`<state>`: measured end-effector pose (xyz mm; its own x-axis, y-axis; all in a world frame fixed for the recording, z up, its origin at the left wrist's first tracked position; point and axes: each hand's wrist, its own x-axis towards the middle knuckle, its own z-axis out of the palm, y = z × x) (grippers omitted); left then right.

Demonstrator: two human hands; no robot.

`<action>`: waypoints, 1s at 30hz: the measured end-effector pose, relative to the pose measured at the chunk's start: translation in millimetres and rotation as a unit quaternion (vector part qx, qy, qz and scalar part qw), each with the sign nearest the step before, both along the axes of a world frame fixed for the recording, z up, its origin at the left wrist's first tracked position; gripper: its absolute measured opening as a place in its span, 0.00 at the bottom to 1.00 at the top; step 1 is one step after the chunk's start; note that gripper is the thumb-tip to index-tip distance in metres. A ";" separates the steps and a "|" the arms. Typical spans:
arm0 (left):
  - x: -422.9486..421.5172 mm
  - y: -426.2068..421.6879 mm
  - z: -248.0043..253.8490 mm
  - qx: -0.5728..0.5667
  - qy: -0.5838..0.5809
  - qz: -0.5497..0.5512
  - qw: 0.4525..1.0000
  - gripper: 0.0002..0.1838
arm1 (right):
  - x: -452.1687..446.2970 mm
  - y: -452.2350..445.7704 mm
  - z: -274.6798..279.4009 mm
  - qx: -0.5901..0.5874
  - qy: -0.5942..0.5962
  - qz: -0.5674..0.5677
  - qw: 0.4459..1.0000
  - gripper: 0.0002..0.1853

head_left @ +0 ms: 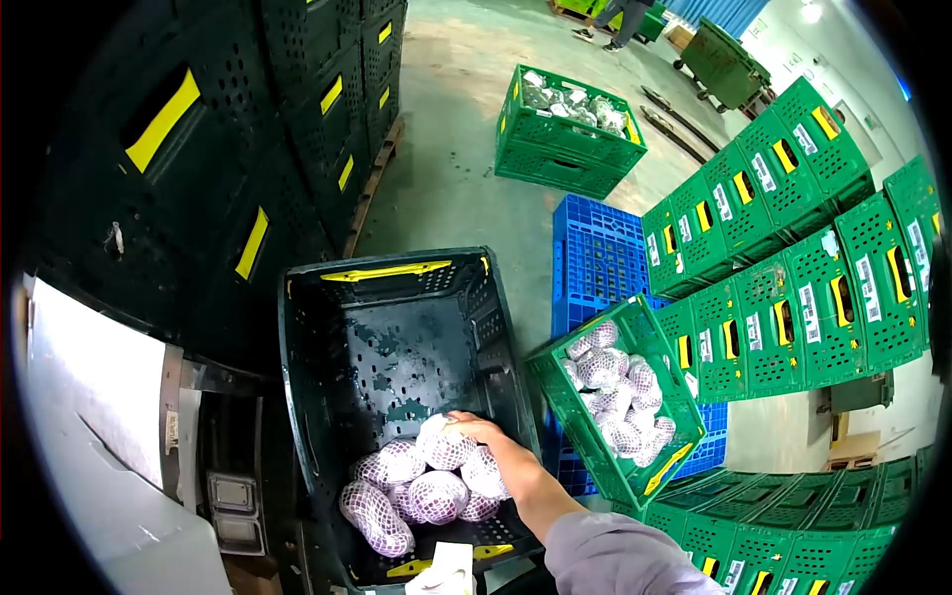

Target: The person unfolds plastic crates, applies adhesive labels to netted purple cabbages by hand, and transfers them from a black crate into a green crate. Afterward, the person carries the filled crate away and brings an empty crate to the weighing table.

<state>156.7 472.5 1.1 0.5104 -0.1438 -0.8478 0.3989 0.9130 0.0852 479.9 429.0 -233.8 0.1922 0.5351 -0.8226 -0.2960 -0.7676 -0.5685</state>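
Note:
A black crate (pixel 392 347) with yellow handles holds several round, purplish items in white netting (pixel 437 496), bunched at its near end. My right hand (pixel 476 431) reaches in from the right, its fingers closed over a netted item (pixel 445 448) at the top of the bunch. At the crate's near edge, my left hand (pixel 426 585) shows only as a pale, gloved-looking patch behind a white block-like object (pixel 453 567); its fingers are mostly hidden. To the right, a tilted green crate (pixel 550 382) holds more netted items (pixel 620 397).
Stacked black crates (pixel 297 59) rise at the left, above a metal surface (pixel 94 377). Green crates (pixel 773 178) line the right beside a blue pallet (pixel 595 248). Another filled green crate (pixel 570 159) stands ahead. A person's legs (pixel 625 25) show far back.

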 end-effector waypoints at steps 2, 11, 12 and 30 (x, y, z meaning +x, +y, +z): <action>7.4 0.5 10.1 0.059 -0.008 -0.005 0.998 0.09 | 0.9 3.5 8.6 0.043 0.017 -0.072 0.996 0.42; 21.3 -11.3 24.2 0.214 -0.017 -0.065 0.974 0.07 | -11.7 54.9 67.2 0.416 0.199 -0.301 0.834 0.38; 21.3 -12.6 23.9 0.244 -0.039 -0.078 0.966 0.07 | -12.7 48.4 107.7 0.443 0.222 -0.308 0.812 0.37; 161.1 -75.6 107.1 0.341 -0.138 -0.271 0.890 0.09 | 44.5 -409.2 102.6 0.228 0.113 -0.725 0.640 0.26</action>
<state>317.8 396.9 108.2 0.7256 0.0675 -0.6848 0.6420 0.2918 0.7090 524.4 19.8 -131.2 0.6626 0.1237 -0.7387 -0.6230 0.6385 -0.4519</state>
